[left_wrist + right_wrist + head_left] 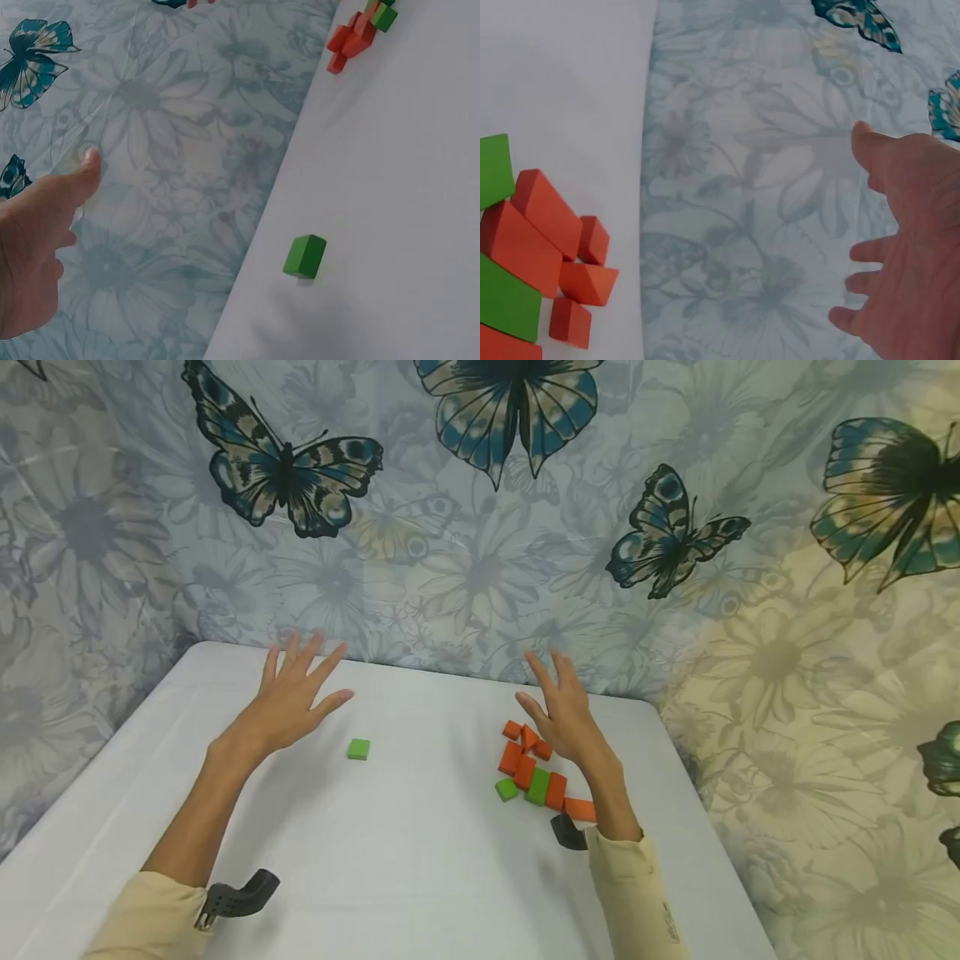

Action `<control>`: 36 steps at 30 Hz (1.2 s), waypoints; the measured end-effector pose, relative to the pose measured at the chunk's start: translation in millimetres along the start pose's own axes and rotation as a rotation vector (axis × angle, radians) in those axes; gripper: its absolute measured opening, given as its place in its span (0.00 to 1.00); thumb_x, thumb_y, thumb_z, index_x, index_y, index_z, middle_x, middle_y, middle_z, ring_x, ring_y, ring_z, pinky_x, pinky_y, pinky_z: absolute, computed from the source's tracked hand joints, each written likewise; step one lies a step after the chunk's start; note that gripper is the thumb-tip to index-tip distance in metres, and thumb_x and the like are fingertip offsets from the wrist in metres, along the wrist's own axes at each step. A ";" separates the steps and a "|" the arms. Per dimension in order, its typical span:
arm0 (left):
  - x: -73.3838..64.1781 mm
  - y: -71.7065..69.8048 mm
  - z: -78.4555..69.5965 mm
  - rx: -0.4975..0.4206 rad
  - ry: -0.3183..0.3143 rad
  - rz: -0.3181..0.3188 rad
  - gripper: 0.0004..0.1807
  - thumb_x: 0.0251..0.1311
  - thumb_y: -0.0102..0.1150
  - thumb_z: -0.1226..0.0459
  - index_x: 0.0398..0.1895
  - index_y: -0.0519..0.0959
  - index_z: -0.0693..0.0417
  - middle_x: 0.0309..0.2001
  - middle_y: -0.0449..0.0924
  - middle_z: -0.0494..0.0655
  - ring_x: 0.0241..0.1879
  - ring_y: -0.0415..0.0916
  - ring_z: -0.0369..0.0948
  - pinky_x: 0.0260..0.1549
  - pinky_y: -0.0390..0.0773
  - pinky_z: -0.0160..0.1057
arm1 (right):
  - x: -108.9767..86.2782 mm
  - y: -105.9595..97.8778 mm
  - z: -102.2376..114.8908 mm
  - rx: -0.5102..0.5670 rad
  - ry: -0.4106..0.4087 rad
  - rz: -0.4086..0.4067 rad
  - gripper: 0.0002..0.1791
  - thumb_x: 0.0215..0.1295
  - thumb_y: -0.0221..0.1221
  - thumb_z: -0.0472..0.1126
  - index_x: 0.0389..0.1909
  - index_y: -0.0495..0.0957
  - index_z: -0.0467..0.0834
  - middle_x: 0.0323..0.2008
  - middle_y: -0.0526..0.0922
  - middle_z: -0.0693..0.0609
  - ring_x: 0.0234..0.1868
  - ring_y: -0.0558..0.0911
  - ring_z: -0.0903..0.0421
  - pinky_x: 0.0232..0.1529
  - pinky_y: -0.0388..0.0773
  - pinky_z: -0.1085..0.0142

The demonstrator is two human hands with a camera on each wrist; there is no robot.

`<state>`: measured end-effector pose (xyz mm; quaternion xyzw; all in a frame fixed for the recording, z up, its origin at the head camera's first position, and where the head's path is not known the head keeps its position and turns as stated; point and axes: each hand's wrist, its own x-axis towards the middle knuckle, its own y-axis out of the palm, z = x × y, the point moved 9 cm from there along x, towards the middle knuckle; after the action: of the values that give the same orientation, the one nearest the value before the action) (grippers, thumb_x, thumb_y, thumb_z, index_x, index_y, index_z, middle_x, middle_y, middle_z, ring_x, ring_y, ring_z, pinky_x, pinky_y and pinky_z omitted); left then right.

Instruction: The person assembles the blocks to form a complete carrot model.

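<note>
One green block [358,749] lies flat, well apart from a cluster of orange-red and green blocks [525,772].

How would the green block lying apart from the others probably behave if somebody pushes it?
The lone green block will probably stay stiff, as its edges look straight and crisp. It seems unlikely to roll, since its visible faces are flat. It may rather slide, because nothing stands against it on the white table.

The head view looks down; nearer wrist views look past left hand [285,706] and right hand [566,718], both seeing blocks [524,772].
</note>
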<state>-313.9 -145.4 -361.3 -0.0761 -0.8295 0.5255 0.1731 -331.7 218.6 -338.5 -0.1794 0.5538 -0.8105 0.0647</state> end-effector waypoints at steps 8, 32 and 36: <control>21.5 24.2 -41.8 -0.024 0.088 0.040 0.41 0.79 0.46 0.42 0.86 0.49 0.47 0.86 0.38 0.62 0.84 0.26 0.66 0.79 0.25 0.70 | -14.0 3.4 -3.5 0.015 0.014 0.048 0.40 0.80 0.54 0.54 0.85 0.47 0.57 0.84 0.44 0.34 0.84 0.44 0.29 0.75 0.51 0.23; 64.8 192.8 -188.6 0.003 0.420 0.344 0.32 0.79 0.51 0.50 0.82 0.62 0.47 0.80 0.64 0.48 0.82 0.56 0.58 0.82 0.49 0.64 | -103.9 17.2 -64.2 -0.167 0.370 0.358 0.32 0.77 0.58 0.49 0.75 0.67 0.39 0.65 0.77 0.30 0.60 0.81 0.33 0.57 0.81 0.37; 68.0 218.1 -190.5 0.054 0.396 0.403 0.31 0.81 0.48 0.51 0.82 0.61 0.45 0.81 0.62 0.46 0.82 0.57 0.56 0.82 0.52 0.63 | -113.6 28.8 -77.4 -0.162 0.444 0.399 0.28 0.77 0.58 0.48 0.71 0.73 0.37 0.66 0.79 0.32 0.63 0.81 0.32 0.59 0.80 0.36</control>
<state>-319.2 131.7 -469.2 -0.3362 -0.7333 0.5461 0.2258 -257.1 309.9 -414.9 0.1097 0.6414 -0.7545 0.0856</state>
